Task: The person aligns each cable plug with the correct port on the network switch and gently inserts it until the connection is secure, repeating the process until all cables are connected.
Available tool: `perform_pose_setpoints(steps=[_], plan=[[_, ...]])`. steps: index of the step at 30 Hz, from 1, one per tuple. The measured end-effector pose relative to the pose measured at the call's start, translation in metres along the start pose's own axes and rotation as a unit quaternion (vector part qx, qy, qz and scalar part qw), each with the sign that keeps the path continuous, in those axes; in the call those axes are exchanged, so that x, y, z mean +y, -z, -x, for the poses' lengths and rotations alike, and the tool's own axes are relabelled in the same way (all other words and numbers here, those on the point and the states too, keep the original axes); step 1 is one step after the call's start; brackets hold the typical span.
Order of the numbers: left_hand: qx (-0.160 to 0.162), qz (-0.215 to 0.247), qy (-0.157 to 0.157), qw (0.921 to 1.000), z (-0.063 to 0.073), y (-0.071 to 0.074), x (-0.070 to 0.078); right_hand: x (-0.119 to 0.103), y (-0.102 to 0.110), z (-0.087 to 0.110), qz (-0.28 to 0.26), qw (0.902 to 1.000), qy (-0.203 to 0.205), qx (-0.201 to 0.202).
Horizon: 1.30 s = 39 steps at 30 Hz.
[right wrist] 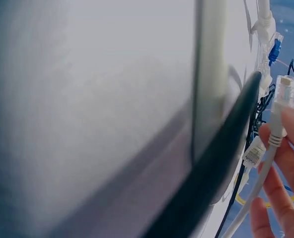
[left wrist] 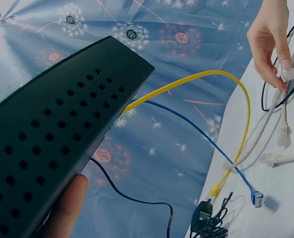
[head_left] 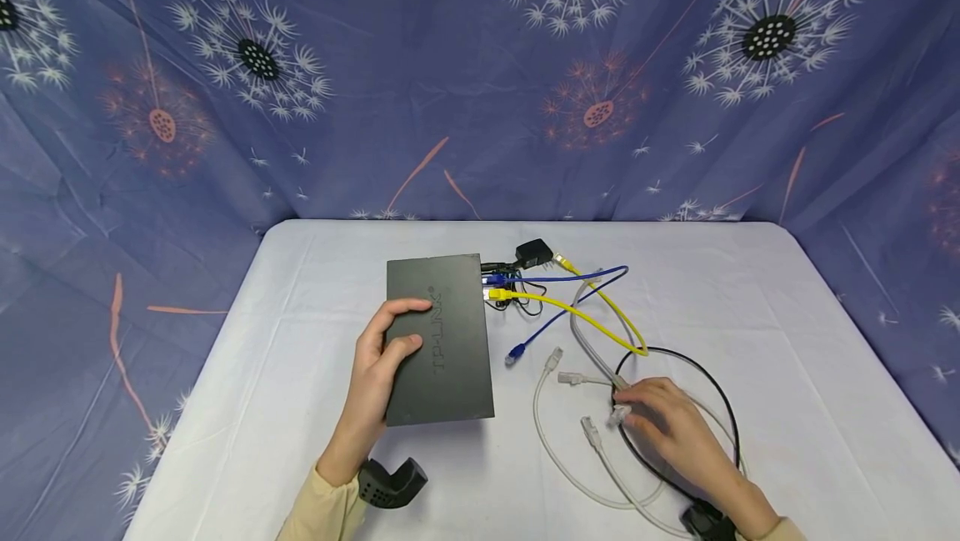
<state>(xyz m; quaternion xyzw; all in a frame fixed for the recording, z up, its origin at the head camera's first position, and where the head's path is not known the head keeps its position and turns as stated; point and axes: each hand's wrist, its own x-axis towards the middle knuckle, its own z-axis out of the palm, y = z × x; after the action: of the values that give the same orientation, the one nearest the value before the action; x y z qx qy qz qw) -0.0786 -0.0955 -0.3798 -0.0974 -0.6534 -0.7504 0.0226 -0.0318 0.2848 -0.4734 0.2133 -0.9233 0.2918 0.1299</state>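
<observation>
White cloth [head_left: 262,408] spreads beneath the one black TP-LINK box [head_left: 450,387], which your left hand [head_left: 375,366] grips near its left edge. Right of the box, your right hand [head_left: 678,433] pinches one grey plug [right wrist: 285,94]. You seem to be choosing another cable end; next probably calls for turning its clip to suit a port. Right of the box, count one blue cable [head_left: 558,279], one yellow cable [left wrist: 176,83], one power adapter [head_left: 533,252] and three loose grey plugs [head_left: 591,431] (tangling hides how many grey cables).
</observation>
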Motion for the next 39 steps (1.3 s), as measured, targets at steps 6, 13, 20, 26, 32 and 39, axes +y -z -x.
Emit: perform_pose_setpoints(steps=[6,13,20,26,32,39], plan=[[0.0,0.0,0.002,1.0,0.0,0.0,-0.001,-0.008,0.004,-0.004,0.002,0.9987,0.04,0.03],[0.003,-0.001,0.004,1.0,0.001,0.0,-0.002,-0.022,0.018,-0.02,-0.072,0.9854,0.117,0.1],[0.008,0.005,0.005,0.9999,0.002,-0.001,0.001,-0.042,0.041,-0.032,-0.098,0.9768,0.128,0.141],[0.016,0.01,0.007,0.9998,0.003,-0.001,0.006,-0.057,0.067,-0.042,-0.111,0.971,0.135,0.163],[0.011,0.011,0.008,0.9998,0.004,-0.001,0.007,-0.066,0.092,-0.053,-0.138,0.9569,0.153,0.204],[0.008,0.012,0.01,0.9999,0.003,-0.001,0.006,-0.082,0.114,-0.073,-0.277,0.9106,0.203,0.23]])
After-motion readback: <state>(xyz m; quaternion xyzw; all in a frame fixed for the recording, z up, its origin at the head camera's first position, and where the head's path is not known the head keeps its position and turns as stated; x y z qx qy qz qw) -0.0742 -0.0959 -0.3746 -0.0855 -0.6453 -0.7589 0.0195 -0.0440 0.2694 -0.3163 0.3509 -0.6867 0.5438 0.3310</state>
